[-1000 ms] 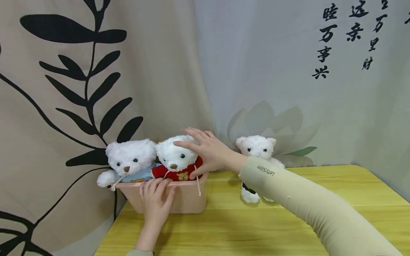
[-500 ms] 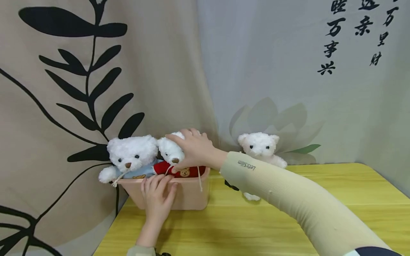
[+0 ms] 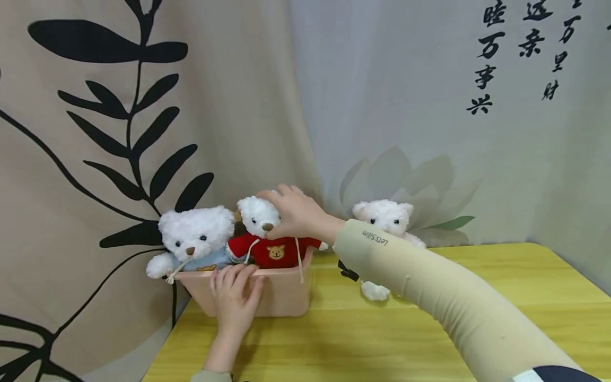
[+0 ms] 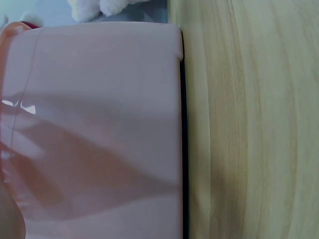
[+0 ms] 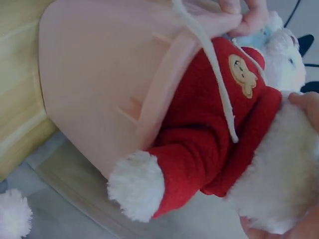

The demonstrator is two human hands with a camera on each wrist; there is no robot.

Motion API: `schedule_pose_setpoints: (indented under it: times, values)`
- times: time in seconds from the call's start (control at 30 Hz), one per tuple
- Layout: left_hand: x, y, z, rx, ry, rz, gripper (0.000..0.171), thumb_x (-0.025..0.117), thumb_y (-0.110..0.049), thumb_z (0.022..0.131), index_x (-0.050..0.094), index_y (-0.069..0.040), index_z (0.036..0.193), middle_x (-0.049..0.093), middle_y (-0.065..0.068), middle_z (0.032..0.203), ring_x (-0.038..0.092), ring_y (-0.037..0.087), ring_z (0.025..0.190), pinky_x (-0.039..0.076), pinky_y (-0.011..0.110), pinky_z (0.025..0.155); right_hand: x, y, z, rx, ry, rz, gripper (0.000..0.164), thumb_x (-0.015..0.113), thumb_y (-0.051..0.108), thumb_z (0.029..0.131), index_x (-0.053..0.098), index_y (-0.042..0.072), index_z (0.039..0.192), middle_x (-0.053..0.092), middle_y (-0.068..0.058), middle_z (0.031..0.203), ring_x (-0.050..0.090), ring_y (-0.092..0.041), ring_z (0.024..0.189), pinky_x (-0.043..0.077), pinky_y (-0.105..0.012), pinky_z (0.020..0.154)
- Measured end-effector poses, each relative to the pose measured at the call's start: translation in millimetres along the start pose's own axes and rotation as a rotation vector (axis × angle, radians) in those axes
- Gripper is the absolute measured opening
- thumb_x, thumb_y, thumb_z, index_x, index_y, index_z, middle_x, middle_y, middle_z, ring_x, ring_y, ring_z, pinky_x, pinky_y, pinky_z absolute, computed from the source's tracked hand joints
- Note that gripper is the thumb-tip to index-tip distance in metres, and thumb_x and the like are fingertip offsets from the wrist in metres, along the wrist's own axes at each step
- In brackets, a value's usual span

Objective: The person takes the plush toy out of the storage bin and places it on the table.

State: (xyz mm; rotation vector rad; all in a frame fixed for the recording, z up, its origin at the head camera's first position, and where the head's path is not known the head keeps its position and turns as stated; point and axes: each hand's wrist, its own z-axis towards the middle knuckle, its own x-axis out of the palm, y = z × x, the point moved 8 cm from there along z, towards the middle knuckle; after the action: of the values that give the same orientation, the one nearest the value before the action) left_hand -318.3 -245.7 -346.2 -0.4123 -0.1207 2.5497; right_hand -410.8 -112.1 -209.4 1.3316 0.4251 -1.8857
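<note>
At the left of the head view, my left hand [image 3: 236,298] grips the front rim of a pink plastic storage bin [image 3: 284,297], fingertips hooked over the edge. My right hand [image 3: 300,212] holds the head of a white teddy bear in a red sweater [image 3: 277,253], its fingers wrapped around the fur. That bear's chest and sleeves show above the rim, while its lower body is hidden in the bin. Beside it in the bin leans a second white teddy bear [image 3: 195,233] in light blue. The right wrist view shows the red sleeve [image 5: 184,174] hanging over the bin's end.
A third white teddy bear [image 3: 384,217] sits farther right on the wooden table [image 3: 501,281], partly hidden by my right sleeve [image 3: 429,276]. Behind the table hangs a printed curtain [image 3: 401,95]. The bin stands near the table's left edge.
My right hand has moved left onto the red-sweater bear's head and taken hold of it. The bear has risen, showing more of its sweater. My left hand stays on the rim.
</note>
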Motion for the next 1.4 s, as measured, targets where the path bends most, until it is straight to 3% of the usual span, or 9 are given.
schedule_pose_setpoints:
  times: [0.17,0.47,0.63,0.77,0.93,1.13,1.4]
  values:
    - [6.4,-2.2,-1.0,0.01,0.005,-0.019,0.036,0.056,-0.045,0.095,0.07,-0.013,0.096,0.063,0.008,0.098,0.052,0.033,0.099,0.021,0.066,0.097,-22.7,-11.1,-4.0,0.022,-0.074,0.03,0.081,0.079,0.042,0.074,0.043,0.024,0.144,0.05,-0.004,0.126,0.045,-0.021,0.107,0.049,-0.036,0.077]
    - [3.6,5.6,4.3,0.019,-0.013,-0.039,0.037,0.056,-0.046,0.095,0.07,-0.012,0.095,0.062,0.008,0.094,0.051,0.033,0.096,0.02,0.065,0.098,-97.4,-29.0,-4.1,0.027,-0.268,0.105,0.079,0.08,0.033,0.073,0.044,0.022,0.142,0.049,-0.004,0.126,0.045,-0.019,0.109,0.046,-0.032,0.08]
    - [2.1,8.3,3.5,0.017,-0.005,-0.04,0.037,0.056,-0.046,0.095,0.07,-0.012,0.095,0.061,0.008,0.093,0.05,0.034,0.095,0.02,0.065,0.097,-139.2,-44.8,-11.6,0.025,-0.323,0.151,0.073,0.079,0.028,0.074,0.047,0.016,0.139,0.052,-0.005,0.125,0.047,-0.019,0.109,0.044,-0.034,0.086]
    - [-3.0,13.2,2.6,0.009,0.0,-0.029,0.038,0.055,-0.047,0.095,0.07,-0.012,0.097,0.061,0.009,0.094,0.05,0.034,0.096,0.02,0.064,0.098,-163.4,-56.9,-21.9,-0.013,-0.299,0.123,0.07,0.078,0.024,0.074,0.049,0.013,0.137,0.052,-0.006,0.127,0.047,-0.02,0.109,0.043,-0.038,0.089]
    - [-7.8,18.5,1.7,-0.003,0.002,-0.02,0.038,0.055,-0.046,0.095,0.07,-0.011,0.097,0.061,0.009,0.095,0.05,0.034,0.097,0.019,0.063,0.099,-183.4,-83.4,-43.3,-0.006,-0.247,0.054,0.071,0.078,0.023,0.075,0.048,0.012,0.138,0.051,-0.007,0.13,0.047,-0.021,0.11,0.041,-0.041,0.092]
    - [-11.3,22.7,1.8,0.001,-0.001,-0.016,0.039,0.055,-0.047,0.095,0.07,-0.011,0.097,0.061,0.009,0.094,0.05,0.035,0.097,0.019,0.064,0.098,-201.0,-130.5,-83.4,0.078,-0.253,0.019,0.072,0.077,0.02,0.077,0.045,0.009,0.14,0.048,-0.011,0.138,0.045,-0.027,0.118,0.038,-0.049,0.098]
    - [-11.9,19.8,1.8,-0.006,0.005,-0.019,0.041,0.053,-0.049,0.095,0.07,-0.011,0.098,0.061,0.01,0.095,0.05,0.036,0.097,0.019,0.064,0.1,-203.2,-186.4,-136.9,0.097,-0.243,-0.067,0.064,0.076,0.008,0.078,0.048,0.0,0.135,0.051,-0.022,0.131,0.045,-0.038,0.115,0.037,-0.058,0.093]
